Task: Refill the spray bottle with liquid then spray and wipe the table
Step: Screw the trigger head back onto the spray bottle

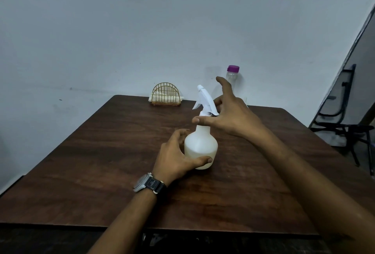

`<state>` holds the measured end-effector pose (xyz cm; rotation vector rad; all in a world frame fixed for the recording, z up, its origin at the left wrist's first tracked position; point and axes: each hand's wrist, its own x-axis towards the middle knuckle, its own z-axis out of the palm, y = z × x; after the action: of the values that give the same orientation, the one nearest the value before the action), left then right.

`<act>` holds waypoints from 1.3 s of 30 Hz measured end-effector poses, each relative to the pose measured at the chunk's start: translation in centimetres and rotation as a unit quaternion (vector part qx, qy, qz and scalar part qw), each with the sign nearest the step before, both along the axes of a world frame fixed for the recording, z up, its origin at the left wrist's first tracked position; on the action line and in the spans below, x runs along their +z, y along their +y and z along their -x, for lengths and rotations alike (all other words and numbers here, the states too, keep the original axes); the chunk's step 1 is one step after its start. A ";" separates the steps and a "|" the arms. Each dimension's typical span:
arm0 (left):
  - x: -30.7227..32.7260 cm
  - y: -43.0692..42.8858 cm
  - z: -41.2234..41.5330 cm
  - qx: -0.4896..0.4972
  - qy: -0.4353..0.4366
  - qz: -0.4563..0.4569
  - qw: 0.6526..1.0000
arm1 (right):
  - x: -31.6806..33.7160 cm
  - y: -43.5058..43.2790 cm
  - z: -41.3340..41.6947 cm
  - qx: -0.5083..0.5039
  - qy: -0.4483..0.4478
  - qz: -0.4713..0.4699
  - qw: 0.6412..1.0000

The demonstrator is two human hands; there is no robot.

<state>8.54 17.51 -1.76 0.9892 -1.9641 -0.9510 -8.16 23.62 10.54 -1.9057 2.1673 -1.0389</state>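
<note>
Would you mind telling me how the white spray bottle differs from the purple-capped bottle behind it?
The spray bottle is squat, milky white and topped with a trigger head; the purple-capped bottle is slimmer and clear, with a screw cap. The spray bottle stands in the middle of the table, gripped by the left hand; the purple-capped bottle stands near the far edge, partly hidden behind the right hand. Both stand upright.

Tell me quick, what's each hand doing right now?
Left hand: grips the spray bottle round its body.
Right hand: open, fingers spread at the spray head.
</note>
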 end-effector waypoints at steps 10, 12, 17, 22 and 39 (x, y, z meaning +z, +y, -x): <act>-0.2 -0.2 0.0 0.003 -0.002 0.005 1.000 | 0.5 -0.3 -0.4 0.044 0.029 0.047 0.997; -0.2 -0.2 0.0 0.004 -0.001 0.006 1.000 | 0.9 -0.6 -0.5 0.053 0.046 0.040 0.997; 0.1 -0.3 -0.1 0.005 -0.012 0.010 1.000 | 0.9 -0.8 -0.2 0.075 0.046 0.029 0.996; 0.2 -0.3 0.0 0.004 -0.023 0.007 1.000 | 1.0 -1.2 0.5 0.102 0.039 -0.001 0.994; -0.2 -0.2 0.1 0.009 -0.010 0.009 1.000 | 1.6 -1.6 -0.6 0.043 0.132 -0.046 0.989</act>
<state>8.44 17.34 -1.93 1.0077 -1.9747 -0.9150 -7.56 21.99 12.14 -2.1775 2.1941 -0.6928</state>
